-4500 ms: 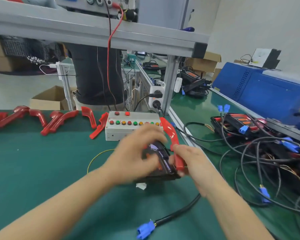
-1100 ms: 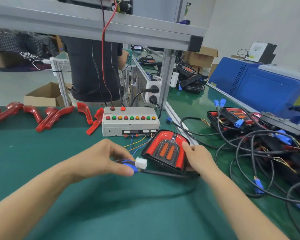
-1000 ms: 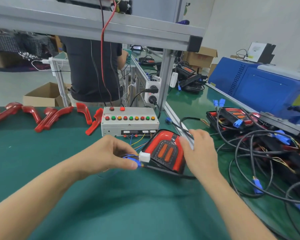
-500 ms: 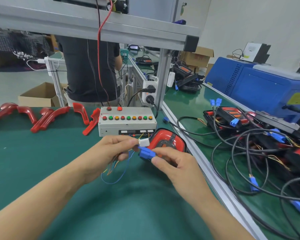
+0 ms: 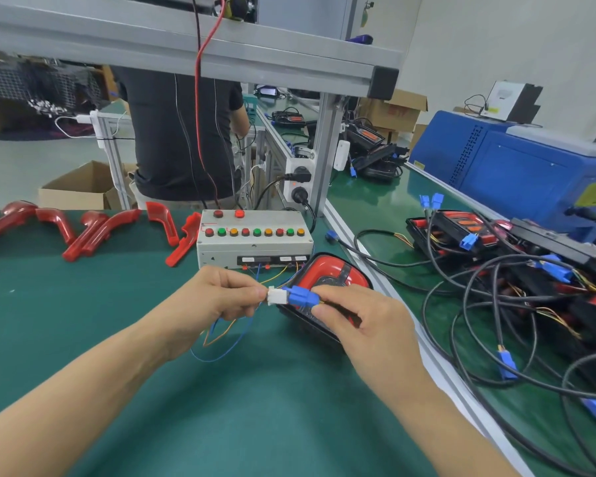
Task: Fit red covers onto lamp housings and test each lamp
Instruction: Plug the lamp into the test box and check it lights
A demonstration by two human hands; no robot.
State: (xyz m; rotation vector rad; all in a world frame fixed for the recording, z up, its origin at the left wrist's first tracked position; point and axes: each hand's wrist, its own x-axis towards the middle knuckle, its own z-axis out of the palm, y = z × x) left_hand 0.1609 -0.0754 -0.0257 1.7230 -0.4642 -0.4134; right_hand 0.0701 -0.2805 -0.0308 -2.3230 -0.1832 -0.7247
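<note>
Fingers of the left hand (image 5: 217, 297) pinch a white plug (image 5: 276, 296), and fingers of the right hand (image 5: 362, 321) pinch a blue plug (image 5: 300, 297); the two plugs meet end to end in the gap between the hands, raised above the green tabletop (image 5: 83, 321). Whether they are fully seated cannot be told. Thin coloured wires (image 5: 221, 339) hang in loops below the left fingers and run up toward the test box (image 5: 253, 241), a grey case with a row of red, green and orange buttons that sits just beyond the fingertips. The lamp (image 5: 334, 273), already wearing its red cover over a black housing, lies on the tabletop directly behind and under the right fingers, its near edge hidden by that hand. Loose red covers (image 5: 97, 232) lie in a scattered row well beyond the left fingers, along the far edge of the tabletop and up to the left side of the test box. Off to the side of the right fingers, across an aluminium rail, a tangle of black cables (image 5: 496, 304) with blue plugs covers more lamps. Beyond that stands a blue machine (image 5: 516, 173). A person in a dark shirt (image 5: 179, 139) stands behind the test box, past the metal frame.
</note>
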